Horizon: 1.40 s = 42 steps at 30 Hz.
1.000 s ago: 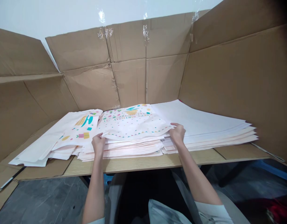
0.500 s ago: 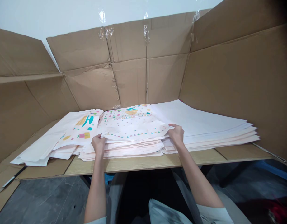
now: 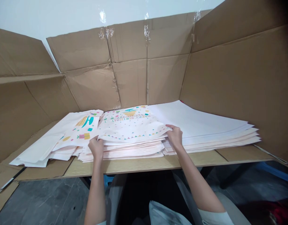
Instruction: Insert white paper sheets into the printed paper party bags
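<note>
A white sheet printed "Happy Birthday" point(image 3: 132, 127), with a coloured cake, dots and a row of small flags, lies over the middle stack of sheets point(image 3: 134, 151). My left hand point(image 3: 96, 147) pinches its near left corner. The near right corner is gripped by my right hand point(image 3: 175, 136). Between the hands the near edge sags slightly above the stack. Whether the sheet is paper or thin cloth I cannot tell. To the left, more printed sheets point(image 3: 84, 129) lie in an uneven pile, partly folded over.
A broad stack of plain white sheets point(image 3: 200, 122) lies on the right. Cardboard walls point(image 3: 130, 81) enclose the back and both sides. The wooden table edge point(image 3: 139, 164) runs along the front. A dark strip with a white part point(image 3: 14, 178) lies at the far left.
Both hands have shifted slightly left, carrying the near edge of the printed sheet with them. The piles at either side look the same.
</note>
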Available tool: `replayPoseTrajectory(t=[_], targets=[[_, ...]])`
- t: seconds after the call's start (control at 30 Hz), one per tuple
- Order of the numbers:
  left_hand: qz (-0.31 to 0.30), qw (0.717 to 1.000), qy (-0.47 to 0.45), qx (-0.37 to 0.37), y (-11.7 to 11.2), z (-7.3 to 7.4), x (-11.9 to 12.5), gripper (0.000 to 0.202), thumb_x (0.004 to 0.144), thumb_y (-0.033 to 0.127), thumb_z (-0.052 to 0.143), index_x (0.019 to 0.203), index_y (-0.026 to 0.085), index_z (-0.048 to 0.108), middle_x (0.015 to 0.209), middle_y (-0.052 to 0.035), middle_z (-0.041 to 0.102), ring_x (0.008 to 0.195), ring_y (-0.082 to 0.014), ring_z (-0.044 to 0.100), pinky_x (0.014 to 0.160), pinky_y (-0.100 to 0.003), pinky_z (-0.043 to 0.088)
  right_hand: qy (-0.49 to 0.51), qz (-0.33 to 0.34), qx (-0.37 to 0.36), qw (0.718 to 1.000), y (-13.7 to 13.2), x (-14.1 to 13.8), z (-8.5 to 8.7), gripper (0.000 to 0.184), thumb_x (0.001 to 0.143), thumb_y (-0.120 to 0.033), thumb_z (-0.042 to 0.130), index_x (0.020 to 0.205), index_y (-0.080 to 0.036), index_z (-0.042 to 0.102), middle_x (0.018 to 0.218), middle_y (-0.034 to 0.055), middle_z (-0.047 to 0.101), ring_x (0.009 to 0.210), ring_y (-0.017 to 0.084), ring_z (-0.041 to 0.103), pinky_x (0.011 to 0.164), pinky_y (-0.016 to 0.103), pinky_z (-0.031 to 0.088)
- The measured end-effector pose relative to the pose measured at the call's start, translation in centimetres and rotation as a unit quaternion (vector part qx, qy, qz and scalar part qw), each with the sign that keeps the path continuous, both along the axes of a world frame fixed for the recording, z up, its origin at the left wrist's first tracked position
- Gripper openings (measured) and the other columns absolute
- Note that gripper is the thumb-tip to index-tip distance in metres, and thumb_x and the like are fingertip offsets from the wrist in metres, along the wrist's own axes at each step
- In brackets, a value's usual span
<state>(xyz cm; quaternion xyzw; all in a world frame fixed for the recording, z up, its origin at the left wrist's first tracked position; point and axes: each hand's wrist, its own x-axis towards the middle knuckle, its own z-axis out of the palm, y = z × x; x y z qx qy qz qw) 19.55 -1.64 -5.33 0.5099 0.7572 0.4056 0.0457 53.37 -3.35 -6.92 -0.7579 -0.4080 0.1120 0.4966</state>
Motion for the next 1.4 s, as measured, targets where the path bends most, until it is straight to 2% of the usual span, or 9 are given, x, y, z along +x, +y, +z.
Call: replayPoseTrajectory(t=[0.33,0.47,0.7,0.87,1.0,1.1,1.2,1.3,1.4], targets=[[0.029,0.993,0.102,-0.045,0.2,-0.5,-4.7,0.042,0.072,0.016,0.041,0.110,0.017,0.060,0.084,-0.0108,0.063,0.085,-0.0266,0.057,0.078,-0.035,0.041,-0.066,0.127,-0.049,0.988,-0.3,-4.0,1.3,0.053,0.066,-0.010,0.039,0.116,-0.013,0.055,0.112,0.0064,0.055,0.106,0.020,0.050,0.092,0.027,0.035],[-0.019,0.985,0.163,-0.059,0.5,-1.0,-5.5,0.044,0.072,0.016,0.042,0.112,0.016,0.058,0.084,-0.0109,0.063,0.092,-0.0269,0.054,0.082,-0.034,0.040,-0.110,0.152,-0.057,0.981,0.0,-3.9,1.0,0.052,0.068,-0.012,0.041,0.119,-0.010,0.052,0.118,0.0074,0.051,0.112,0.022,0.045,0.095,0.028,0.032],[-0.202,0.964,0.160,-0.063,0.3,-0.3,-10.6,0.060,0.069,0.021,0.039,0.128,0.013,0.041,0.121,-0.0071,0.050,0.103,-0.0205,0.051,0.085,-0.029,0.040,-0.127,0.219,-0.068,0.965,-0.8,-3.1,1.5,0.052,0.072,-0.020,0.040,0.124,-0.013,0.048,0.118,0.0079,0.051,0.109,0.021,0.047,0.088,0.026,0.037],[-0.240,0.910,0.339,-0.009,1.1,0.6,-14.7,0.046,0.066,0.022,0.041,0.107,0.010,0.060,0.115,-0.0090,0.054,0.104,-0.0243,0.049,0.092,-0.036,0.034,-0.113,0.226,-0.082,0.964,-1.2,-1.7,1.3,0.058,0.068,-0.013,0.034,0.125,-0.014,0.047,0.121,0.0050,0.048,0.111,0.018,0.045,0.091,0.022,0.034],[-0.294,0.879,0.374,0.003,1.6,1.9,-15.9,0.041,0.078,0.032,0.033,0.097,0.015,0.066,0.106,-0.0066,0.059,0.098,-0.0222,0.052,0.087,-0.031,0.037,-0.127,0.242,-0.096,0.957,-0.8,-0.7,1.2,0.059,0.067,-0.014,0.034,0.125,-0.015,0.046,0.122,0.0028,0.048,0.111,0.018,0.045,0.090,0.023,0.036],[-0.289,0.894,0.336,-0.068,1.7,3.4,-16.1,0.041,0.080,0.039,0.034,0.099,0.020,0.065,0.102,-0.0057,0.062,0.090,-0.0212,0.056,0.076,-0.027,0.040,-0.118,0.247,-0.109,0.956,-0.6,-0.2,1.4,0.060,0.067,-0.014,0.035,0.126,-0.015,0.045,0.124,0.0025,0.045,0.113,0.019,0.044,0.092,0.024,0.035],[-0.206,0.945,0.246,-0.069,2.1,4.7,-16.6,0.039,0.075,0.043,0.042,0.091,0.018,0.068,0.094,-0.0074,0.064,0.084,-0.0227,0.058,0.069,-0.027,0.040,-0.085,0.247,-0.098,0.960,-0.5,0.3,1.5,0.058,0.068,-0.014,0.035,0.124,-0.015,0.047,0.125,0.0019,0.045,0.112,0.019,0.045,0.092,0.025,0.036],[-0.116,0.991,0.062,-0.008,2.6,5.4,-17.1,0.041,0.063,0.046,0.058,0.086,0.014,0.068,0.091,-0.0081,0.064,0.078,-0.0211,0.057,0.065,-0.026,0.041,-0.054,0.256,-0.078,0.962,-0.3,1.1,1.2,0.058,0.067,-0.015,0.036,0.123,-0.014,0.049,0.122,0.0021,0.048,0.109,0.020,0.047,0.092,0.025,0.036],[-0.059,0.985,-0.156,0.049,2.8,5.7,-17.1,0.043,0.045,0.039,0.072,0.077,0.011,0.066,0.080,-0.0053,0.063,0.060,-0.0123,0.052,0.053,-0.021,0.039,-0.039,0.262,-0.077,0.961,-0.2,1.6,0.9,0.059,0.065,-0.014,0.035,0.122,-0.013,0.049,0.119,0.0033,0.051,0.107,0.020,0.048,0.091,0.025,0.037]])
